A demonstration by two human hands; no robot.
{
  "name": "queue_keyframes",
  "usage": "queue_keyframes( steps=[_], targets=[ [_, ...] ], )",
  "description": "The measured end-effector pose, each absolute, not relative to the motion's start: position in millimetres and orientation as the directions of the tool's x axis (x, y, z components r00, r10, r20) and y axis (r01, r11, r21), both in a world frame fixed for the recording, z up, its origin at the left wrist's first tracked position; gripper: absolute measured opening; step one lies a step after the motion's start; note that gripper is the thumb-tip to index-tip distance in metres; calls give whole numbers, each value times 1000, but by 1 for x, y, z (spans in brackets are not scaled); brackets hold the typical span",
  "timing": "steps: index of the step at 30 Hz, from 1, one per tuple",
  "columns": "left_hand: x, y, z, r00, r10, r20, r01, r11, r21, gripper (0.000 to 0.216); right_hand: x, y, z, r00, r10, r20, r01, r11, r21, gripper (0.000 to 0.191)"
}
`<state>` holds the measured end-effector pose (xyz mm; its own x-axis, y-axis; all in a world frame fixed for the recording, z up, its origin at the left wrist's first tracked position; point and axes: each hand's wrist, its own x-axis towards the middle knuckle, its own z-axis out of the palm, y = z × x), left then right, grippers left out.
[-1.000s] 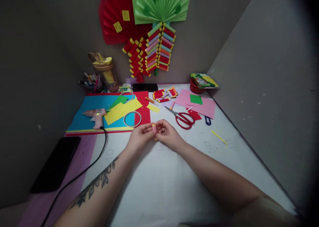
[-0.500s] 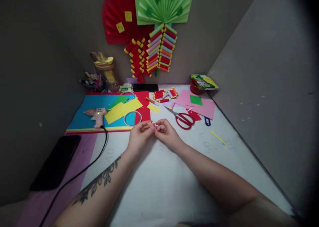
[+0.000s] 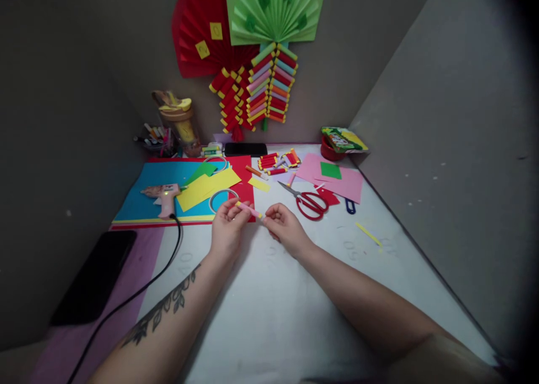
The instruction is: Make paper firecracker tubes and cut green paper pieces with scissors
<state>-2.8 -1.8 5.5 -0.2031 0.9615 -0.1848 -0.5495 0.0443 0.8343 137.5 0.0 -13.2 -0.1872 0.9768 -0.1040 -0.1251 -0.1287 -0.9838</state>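
My left hand (image 3: 227, 221) pinches a small pink paper roll (image 3: 249, 209) with yellow bands at both ends. The roll is tilted, its right end lower. Close by that right end is my right hand (image 3: 283, 227), its thumb and fingers closed together; whether they touch the roll or hold something small cannot be made out. Just beyond my left hand a tape-like ring (image 3: 211, 203) lies on blue paper (image 3: 147, 184). Red-handled scissors (image 3: 310, 205) rest past my right hand, blades pointing left.
At left a pink glue gun (image 3: 166, 197) trails a black cord (image 3: 145, 286). Behind lie yellow paper (image 3: 202, 190), several red paper rolls (image 3: 268, 160) and pink sheets (image 3: 351, 187). A yellow strip (image 3: 369, 234) is at right, a black phone-like slab (image 3: 95, 277) at left. Firecracker decorations (image 3: 273, 83) hang behind.
The pink roll, mostly covered by fingers before, now shows along its length in my left hand. My hands have drawn slightly apart, the left one moving a little left.
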Motion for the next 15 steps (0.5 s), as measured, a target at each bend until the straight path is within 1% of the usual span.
queue_keyframes(
  steps=[3,7,11,15],
  targets=[
    [1,-4,5,-175,969,-174,-555,49,831,44,136,0,-11,-175,972,-155,-152,-182,-972,20],
    [5,-7,3,-147,979,-144,-531,44,846,40,134,1,-9,-114,970,-217,-266,-240,-934,19],
    [8,-10,2,-144,985,-95,-432,24,902,37,130,1,-6,-66,966,-250,-358,-257,-898,18],
    [4,-12,4,-207,978,25,-277,-83,957,44,131,3,-7,-25,978,-205,-347,-201,-916,20]
  ],
)
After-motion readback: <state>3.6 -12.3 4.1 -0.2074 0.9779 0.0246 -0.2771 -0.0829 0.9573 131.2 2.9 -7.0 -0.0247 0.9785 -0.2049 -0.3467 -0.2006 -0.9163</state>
